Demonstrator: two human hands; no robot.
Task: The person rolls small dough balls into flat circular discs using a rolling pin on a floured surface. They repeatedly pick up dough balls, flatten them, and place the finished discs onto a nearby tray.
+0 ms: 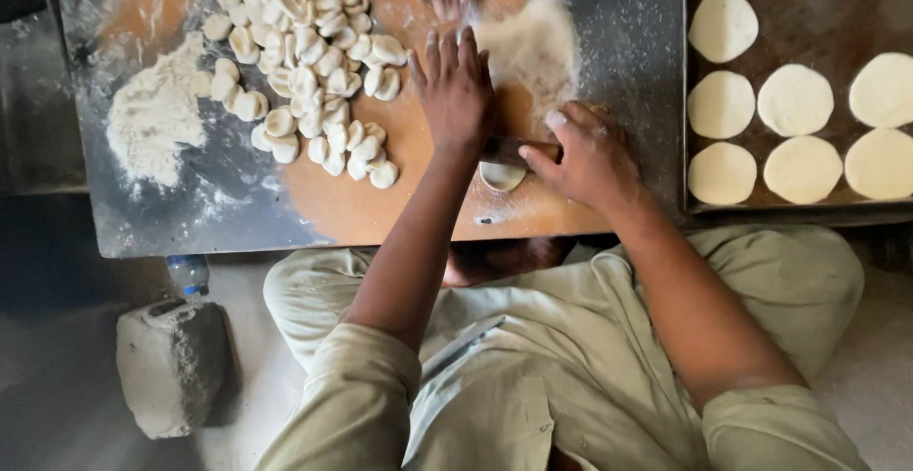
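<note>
Flour-dusted, the metal-edged work board (190, 214) carries a heap of small dough pieces (304, 62) at ten o'clock and a tray (827, 15) of flattened dough rounds (794, 100) at three o'clock. Left hand (455, 91) lies flat and open on a dark rolling pin (509, 151), the right hand (594, 157) curls around its end, and a dough piece (501, 176) sits just beneath. Uneven pressure could tear that piece or make it stick where flour is thin.
</note>
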